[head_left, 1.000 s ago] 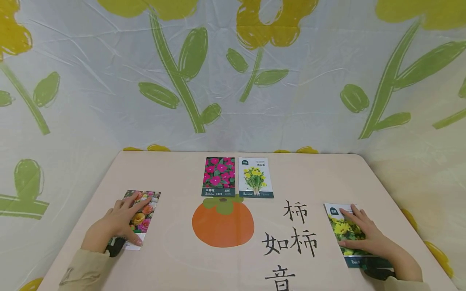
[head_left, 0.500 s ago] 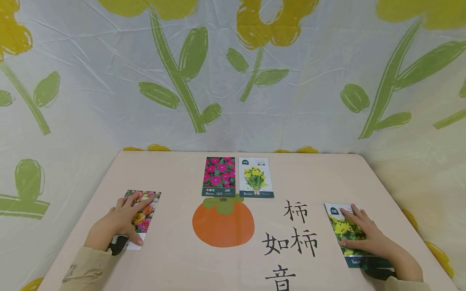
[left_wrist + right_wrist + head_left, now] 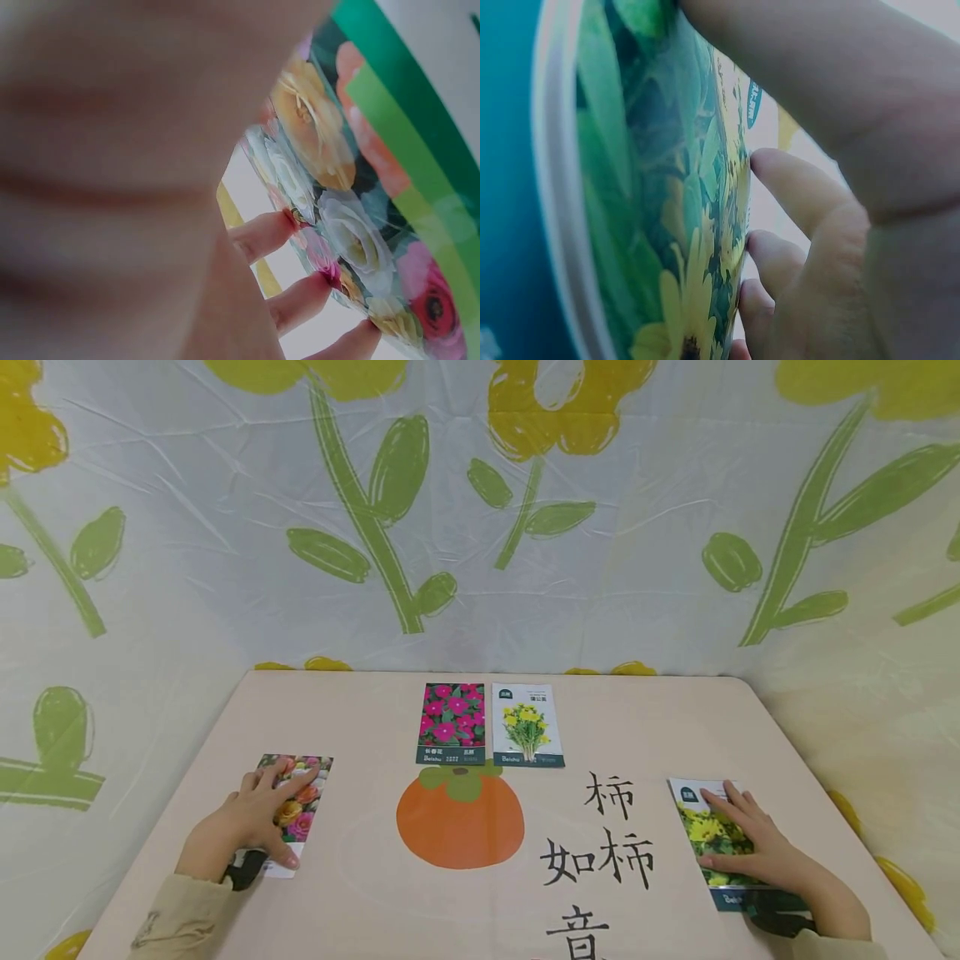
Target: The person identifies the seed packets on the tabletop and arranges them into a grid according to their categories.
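We see the left fingers (image 3: 295,783) spread loosely on a multicoloured-flower packet (image 3: 302,824), lower left of the frame, and the right fingers (image 3: 726,812) resting likewise on a yellow-flower packet (image 3: 705,832), lower right. Neither set's clenched or gripping. Farther out, mid-frame on the bench (image 3: 352,902), a pink-flower packet (image 3: 452,722) sits beside a white packet (image 3: 527,727). We'd guess that pair's placed, the other two left.

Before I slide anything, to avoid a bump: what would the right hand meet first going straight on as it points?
Past the yellow-flower packet beneath it, the right hand would probably cross the table freely and meet the flowered cloth first, though depth is unclear. The white packet seems left of that line.
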Demonstrator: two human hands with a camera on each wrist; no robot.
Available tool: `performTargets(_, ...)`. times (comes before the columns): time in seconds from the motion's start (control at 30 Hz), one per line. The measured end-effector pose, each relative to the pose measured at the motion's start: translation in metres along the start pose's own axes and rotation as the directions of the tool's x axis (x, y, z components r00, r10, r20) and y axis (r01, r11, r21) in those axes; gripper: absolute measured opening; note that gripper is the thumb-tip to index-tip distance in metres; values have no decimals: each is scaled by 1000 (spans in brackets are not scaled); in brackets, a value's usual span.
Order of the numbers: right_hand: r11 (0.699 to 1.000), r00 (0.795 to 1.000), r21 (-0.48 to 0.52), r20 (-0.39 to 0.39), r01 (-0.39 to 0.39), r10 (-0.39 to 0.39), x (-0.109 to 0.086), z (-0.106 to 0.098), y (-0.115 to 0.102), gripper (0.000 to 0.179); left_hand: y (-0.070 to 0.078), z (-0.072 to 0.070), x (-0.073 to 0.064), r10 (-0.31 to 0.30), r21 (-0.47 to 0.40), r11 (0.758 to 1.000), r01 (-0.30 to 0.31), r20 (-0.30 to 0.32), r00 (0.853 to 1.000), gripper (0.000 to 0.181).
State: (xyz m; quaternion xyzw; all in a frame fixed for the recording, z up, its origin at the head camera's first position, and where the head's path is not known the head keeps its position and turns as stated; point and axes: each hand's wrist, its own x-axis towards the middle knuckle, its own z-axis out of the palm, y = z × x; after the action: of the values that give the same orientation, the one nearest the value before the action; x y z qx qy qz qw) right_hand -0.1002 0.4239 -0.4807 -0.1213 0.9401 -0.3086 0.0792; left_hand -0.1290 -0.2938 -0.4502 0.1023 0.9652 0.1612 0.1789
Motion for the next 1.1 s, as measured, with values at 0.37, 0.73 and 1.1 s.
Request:
performTargets(0.37,1000,1000,-6,-1,6,-6,0,0,-1,99,11,1,-5,3,-9,1000,-3,-17,1000,129)
performTargets(0.73,1000,1000,8,-3,19,-19,0,0,0,99,15,5,-6,-13,-4,1000,12,-25,1000,130)
performTargets(1.1,1000,1000,4,-1,10,-10,0,0,-2,99,22,6,-6,-46,-10,999,46,0,999,131)
